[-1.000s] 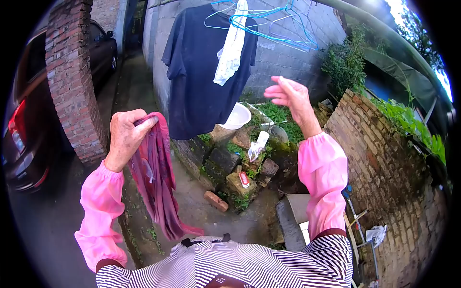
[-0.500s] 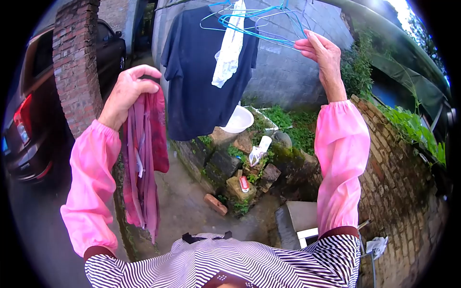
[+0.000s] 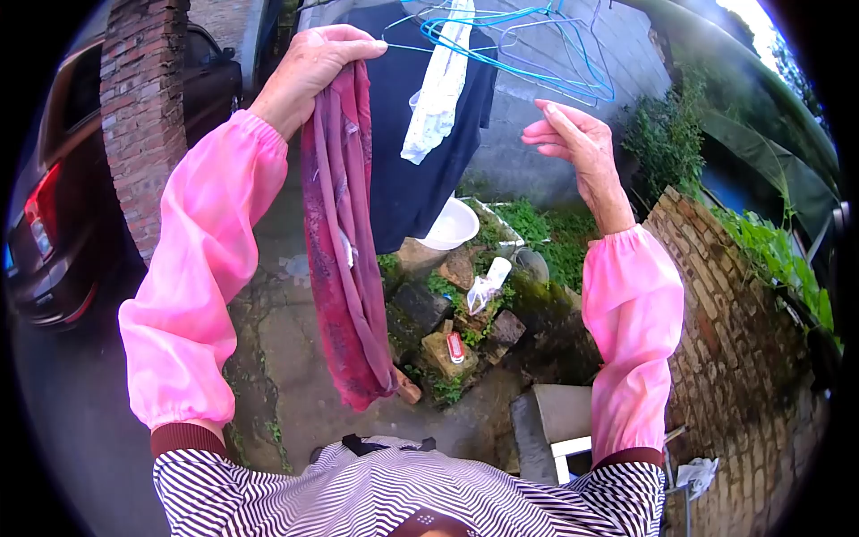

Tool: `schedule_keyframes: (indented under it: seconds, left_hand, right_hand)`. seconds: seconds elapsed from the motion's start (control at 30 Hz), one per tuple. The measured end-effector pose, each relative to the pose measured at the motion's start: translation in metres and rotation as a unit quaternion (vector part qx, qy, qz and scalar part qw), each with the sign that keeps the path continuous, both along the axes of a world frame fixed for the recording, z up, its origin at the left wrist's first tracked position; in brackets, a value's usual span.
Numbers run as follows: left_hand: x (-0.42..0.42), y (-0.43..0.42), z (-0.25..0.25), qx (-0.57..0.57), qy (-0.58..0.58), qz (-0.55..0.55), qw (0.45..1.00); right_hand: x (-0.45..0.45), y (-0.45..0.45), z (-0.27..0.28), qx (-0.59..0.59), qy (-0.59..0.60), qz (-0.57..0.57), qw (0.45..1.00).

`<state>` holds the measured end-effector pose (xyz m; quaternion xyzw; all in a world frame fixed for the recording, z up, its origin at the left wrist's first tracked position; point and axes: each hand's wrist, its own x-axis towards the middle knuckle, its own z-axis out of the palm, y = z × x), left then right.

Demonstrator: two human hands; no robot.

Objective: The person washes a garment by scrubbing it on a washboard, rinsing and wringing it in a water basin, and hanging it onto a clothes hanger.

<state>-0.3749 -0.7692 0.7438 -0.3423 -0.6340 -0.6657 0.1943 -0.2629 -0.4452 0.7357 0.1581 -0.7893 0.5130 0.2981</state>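
My left hand (image 3: pixel 313 72) is closed on a long maroon-pink piece of clothing (image 3: pixel 344 259), which hangs down in folds from it. The tips of its thumb and forefinger are at the left corner of a blue wire hanger; whether they grip the wire I cannot tell. Several thin blue hangers (image 3: pixel 528 67) hang bunched together at the top. Just below their right end, my right hand (image 3: pixel 582 152) is apart from the wire, open with loosely bent fingers and nothing in it. Behind the hangers are a dark T-shirt (image 3: pixel 429 192) and a white cloth (image 3: pixel 438 107).
A brick pillar (image 3: pixel 143 125) and a dark car (image 3: pixel 63 215) stand at left. Below the T-shirt are a white basin (image 3: pixel 450 224), rocks, a plastic bag (image 3: pixel 486 291) and a red can (image 3: pixel 455 347). A brick wall (image 3: pixel 725 313) runs along the right.
My left hand has moved up and right with the clothing, reaching the hangers' left end. My right hand has let go of the hangers' right end and dropped slightly.
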Motion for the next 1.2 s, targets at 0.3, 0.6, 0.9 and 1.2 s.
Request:
schedule_keyframes:
  seconds: [0.3,0.6,0.9,1.2]
  left_hand:
    - [-0.049,0.026,0.052,-0.016,0.036,-0.101,0.994]
    - [-0.084,0.051,0.060,-0.073,0.066,-0.168,0.981]
    - [-0.099,0.060,0.052,-0.097,0.104,-0.209,0.967]
    - [-0.091,0.055,0.054,-0.099,0.100,-0.174,0.975]
  right_hand:
    - [-0.049,-0.059,0.000,-0.062,0.145,-0.014,0.987]
    - [-0.109,-0.109,0.003,-0.270,0.260,-0.039,0.926]
    - [-0.103,-0.133,-0.006,-0.211,0.262,-0.124,0.933]
    - [-0.100,-0.141,0.033,-0.079,0.284,-0.285,0.912]
